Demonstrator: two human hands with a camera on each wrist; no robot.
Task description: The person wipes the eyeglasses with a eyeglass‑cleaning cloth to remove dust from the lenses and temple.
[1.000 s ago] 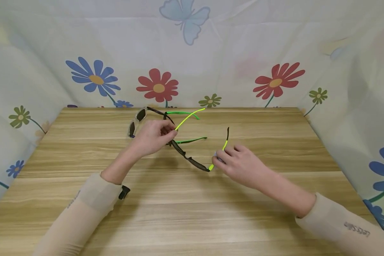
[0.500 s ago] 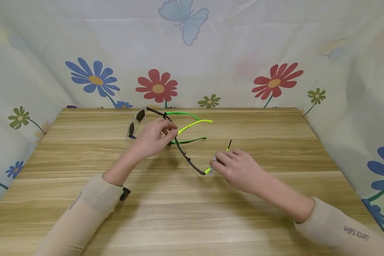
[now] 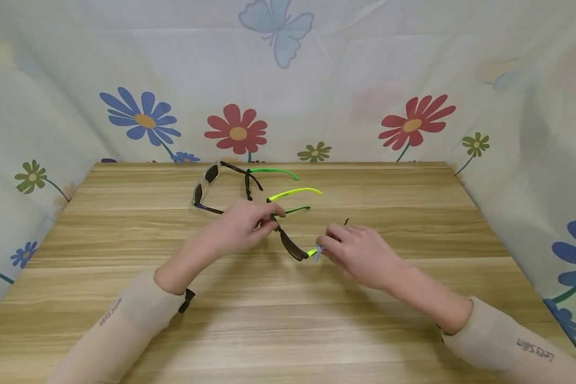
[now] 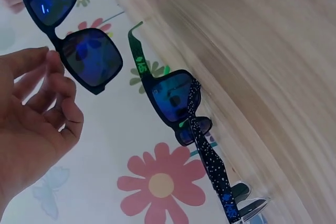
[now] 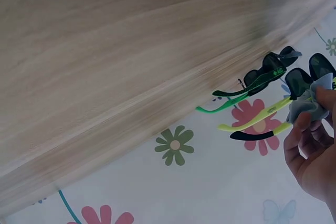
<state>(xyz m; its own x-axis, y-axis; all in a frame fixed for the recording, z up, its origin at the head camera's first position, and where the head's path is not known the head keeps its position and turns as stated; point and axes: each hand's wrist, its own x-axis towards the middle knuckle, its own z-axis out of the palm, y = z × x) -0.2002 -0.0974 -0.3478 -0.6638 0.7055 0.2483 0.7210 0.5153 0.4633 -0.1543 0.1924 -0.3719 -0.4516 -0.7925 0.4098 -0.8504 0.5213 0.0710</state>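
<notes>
My left hand (image 3: 245,226) pinches the dark front frame of a pair of sunglasses (image 3: 294,246) near the bridge. These have neon-yellow temples, one with a black tip, and are held off the table. In the left wrist view the dark lenses (image 4: 92,56) face that camera. My right hand (image 3: 362,253) grips the other temple near its hinge through a small pale blue-grey cloth (image 5: 308,106). Its fingers hide much of that temple in the head view.
Behind the left hand on the wooden table (image 3: 269,330) lie sunglasses with green temples (image 3: 274,170). Clear-framed sunglasses (image 3: 212,173) with dark speckled temples lie to their left, touching or overlapping them. A flowered cloth backdrop (image 3: 350,69) stands at the table's back edge.
My left hand has shifted from the left hinge along the frame toward the bridge. The sunglasses have tilted, with the yellow temples dropping lower. The right hand has moved slightly down with the cloth.
</notes>
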